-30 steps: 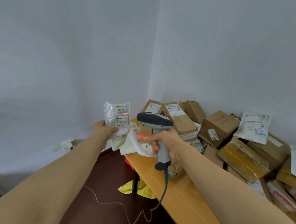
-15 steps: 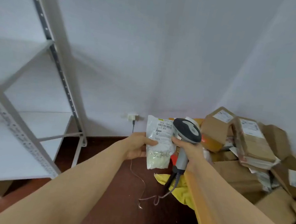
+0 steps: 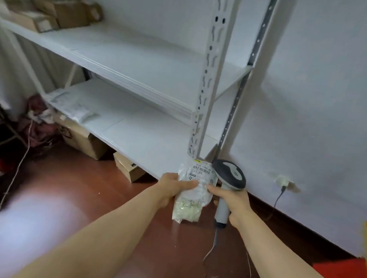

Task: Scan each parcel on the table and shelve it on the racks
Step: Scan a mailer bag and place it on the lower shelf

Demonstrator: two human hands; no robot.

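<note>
1. Left hand (image 3: 174,188) grips the parcel (image 3: 195,190) by its left edge, label upward.
2. Right hand (image 3: 231,200) is clamped on the scanner (image 3: 230,177) handle, one fingertip touching the parcel's right side.
3. Parcel hangs between both hands, just before the rack (image 3: 139,72).

Pale wall (image 3: 327,96) meets glossy red-brown floor (image 3: 64,205); a socket (image 3: 284,182) sits low on the wall.
</note>
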